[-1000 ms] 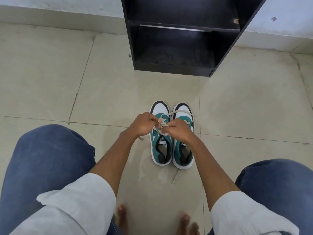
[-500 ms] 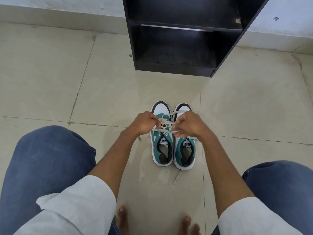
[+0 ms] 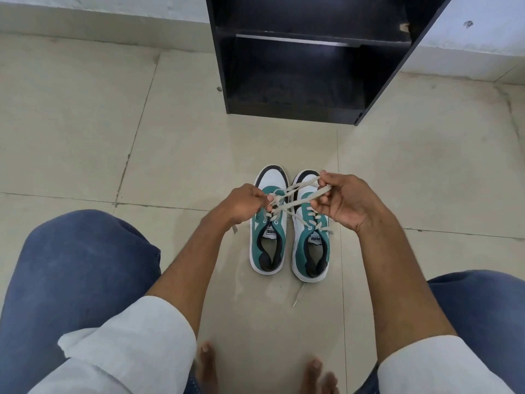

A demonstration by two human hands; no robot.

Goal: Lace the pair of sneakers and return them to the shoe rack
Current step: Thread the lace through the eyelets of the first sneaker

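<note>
Two teal, white and black sneakers stand side by side on the tiled floor, toes toward the rack: the left sneaker and the right sneaker. My left hand pinches the cream lace of the left sneaker just above its eyelets. My right hand hovers over the right sneaker's toe and grips the other end of that lace, stretched taut across between the hands. A loose lace end trails behind the right sneaker's heel.
A black shoe rack with open shelves stands straight ahead against the wall. My knees in blue jeans flank the shoes, and my bare toes rest on the floor near the bottom edge.
My right hand has swung out to the right and upward, pulling the lace tight across both sneakers. My left hand stayed on the left sneaker's lace.
</note>
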